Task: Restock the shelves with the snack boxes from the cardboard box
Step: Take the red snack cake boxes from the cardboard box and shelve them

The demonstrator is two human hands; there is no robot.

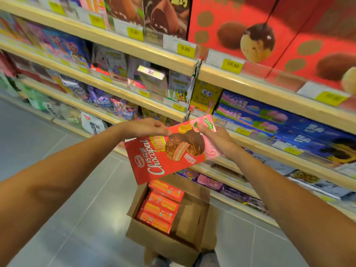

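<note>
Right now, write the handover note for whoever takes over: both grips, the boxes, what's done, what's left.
Left grip: holds the upper edge of the red Chocopai box.
Right grip: grips the same box's pink end.
The box is in the air in front of the shelves, above the cardboard box on the floor.
Done: this box is lifted out, not yet shelved.
Left: shelve it, then the spare red boxes, at least four, in the cardboard box.

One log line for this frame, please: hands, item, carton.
snack box: midair, tilted | left hand: holds its upper edge | right hand: grips its pink end | cardboard box: open on floor, red boxes inside
</note>
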